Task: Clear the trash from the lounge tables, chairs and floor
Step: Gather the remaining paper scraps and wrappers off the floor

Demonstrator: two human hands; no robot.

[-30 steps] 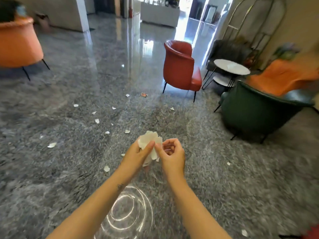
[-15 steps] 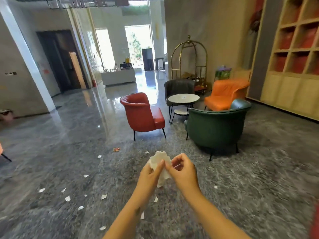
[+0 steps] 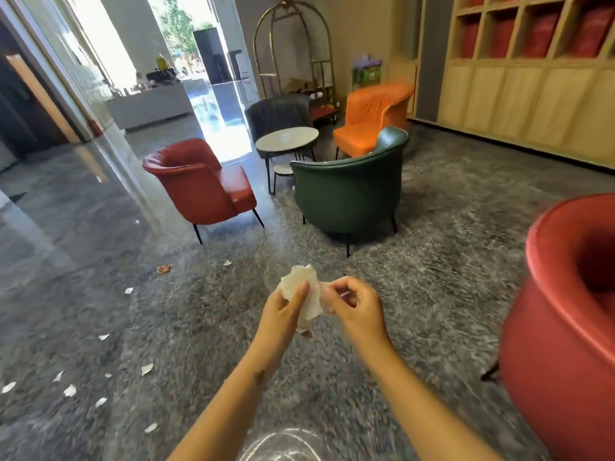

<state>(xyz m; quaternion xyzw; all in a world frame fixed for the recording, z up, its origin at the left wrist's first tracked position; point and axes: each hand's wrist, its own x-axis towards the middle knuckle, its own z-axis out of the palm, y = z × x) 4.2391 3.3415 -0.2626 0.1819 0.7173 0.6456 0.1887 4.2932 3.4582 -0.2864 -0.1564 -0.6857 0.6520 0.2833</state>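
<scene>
A crumpled bunch of white paper scraps [image 3: 304, 294] is held in front of me at chest height. My left hand [image 3: 283, 314] is shut on its left side, thumb pressed on top. My right hand [image 3: 356, 304] pinches its right edge with curled fingers. Several small white paper scraps [image 3: 146, 368] lie scattered on the grey marble floor to the left, and a small red wrapper [image 3: 163, 268] lies further ahead on the left.
Ahead stand a red chair [image 3: 199, 184], a green armchair [image 3: 352, 191], a round table [image 3: 287, 140], a grey chair [image 3: 278, 113] and an orange chair [image 3: 372, 114]. A large red armchair [image 3: 565, 321] is close on the right. A luggage cart [image 3: 293, 48] and shelving [image 3: 532, 71] line the back.
The view has swung up and to the right, bringing the chair group closer and the near red armchair into view. Both hands keep hold of the paper bunch.
</scene>
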